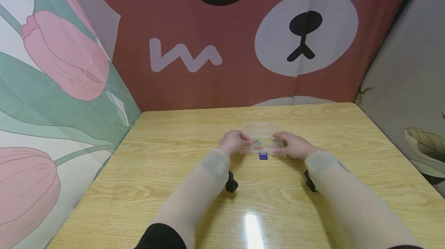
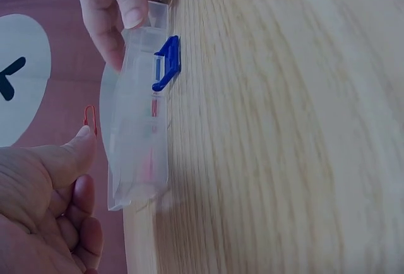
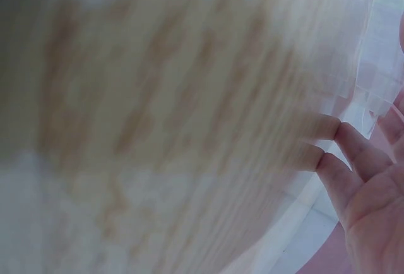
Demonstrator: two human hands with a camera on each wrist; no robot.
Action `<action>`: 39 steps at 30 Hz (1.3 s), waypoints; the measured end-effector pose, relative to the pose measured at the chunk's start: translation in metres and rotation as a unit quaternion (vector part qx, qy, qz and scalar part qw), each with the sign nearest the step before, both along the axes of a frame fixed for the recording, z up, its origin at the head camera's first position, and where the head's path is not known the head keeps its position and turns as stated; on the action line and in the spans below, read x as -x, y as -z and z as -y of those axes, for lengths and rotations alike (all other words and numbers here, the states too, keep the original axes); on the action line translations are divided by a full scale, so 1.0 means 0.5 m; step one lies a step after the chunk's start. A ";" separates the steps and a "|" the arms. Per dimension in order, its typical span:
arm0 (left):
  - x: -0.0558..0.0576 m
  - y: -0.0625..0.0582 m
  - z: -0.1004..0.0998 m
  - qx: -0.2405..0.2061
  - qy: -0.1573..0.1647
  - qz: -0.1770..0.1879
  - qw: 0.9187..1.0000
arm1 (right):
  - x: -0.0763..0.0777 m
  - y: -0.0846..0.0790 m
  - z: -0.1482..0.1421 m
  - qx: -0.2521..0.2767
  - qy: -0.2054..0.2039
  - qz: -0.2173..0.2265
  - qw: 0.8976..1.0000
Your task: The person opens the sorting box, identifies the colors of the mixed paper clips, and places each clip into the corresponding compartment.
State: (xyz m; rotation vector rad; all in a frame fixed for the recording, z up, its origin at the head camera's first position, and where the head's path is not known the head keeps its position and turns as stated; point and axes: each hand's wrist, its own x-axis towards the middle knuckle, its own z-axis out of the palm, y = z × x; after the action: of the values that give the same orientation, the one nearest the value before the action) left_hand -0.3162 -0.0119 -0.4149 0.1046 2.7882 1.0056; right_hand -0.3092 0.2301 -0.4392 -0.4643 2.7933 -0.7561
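Observation:
Between the thumb and finger of my left hand [image 1: 235, 142] is a small red paper clip [image 2: 90, 120], a thin wire loop raised beside the box in the left wrist view. A clear plastic box [image 2: 136, 129] with its lid [image 1: 260, 127] tipped back sits on the table. My right hand [image 1: 297, 145] holds the box's right end, thumb at the front and fingers behind. Inside are small yellow pieces [image 1: 267, 142] and green and red ones. The box's blue latch [image 1: 263, 156] hangs at the front wall.
The wooden table [image 1: 174, 171] runs back to a reddish-brown cloth [image 1: 208, 87] with a bear print. Flowered fabric [image 1: 69, 60] hangs on the left, pale fabric [image 1: 410, 87] on the right. A black wrist camera [image 1: 231, 183] sits under the left forearm.

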 end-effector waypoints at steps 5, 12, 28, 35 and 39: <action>0.002 0.002 -0.010 0.016 -0.002 -0.012 1.000 | 0.001 0.001 -0.001 -0.002 0.000 0.000 1.000; 0.007 0.010 -0.022 0.023 0.008 -0.026 0.999 | -0.003 -0.002 -0.002 -0.003 -0.007 -0.007 1.000; 0.003 0.013 -0.040 0.058 0.008 -0.034 0.998 | -0.002 -0.006 0.000 0.006 0.001 0.009 1.000; 0.005 0.022 -0.039 0.037 0.007 -0.027 0.999 | -0.002 -0.006 0.000 0.004 -0.003 0.003 1.000; 0.006 0.024 -0.038 0.034 0.011 -0.029 0.999 | -0.004 -0.007 0.000 0.003 -0.005 0.002 1.000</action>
State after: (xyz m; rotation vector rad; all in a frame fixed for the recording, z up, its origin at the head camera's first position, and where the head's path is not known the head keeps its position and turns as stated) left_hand -0.3194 0.0072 -0.4271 0.1587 2.8633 0.9169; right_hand -0.3071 0.2301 -0.4354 -0.4755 2.7831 -0.7633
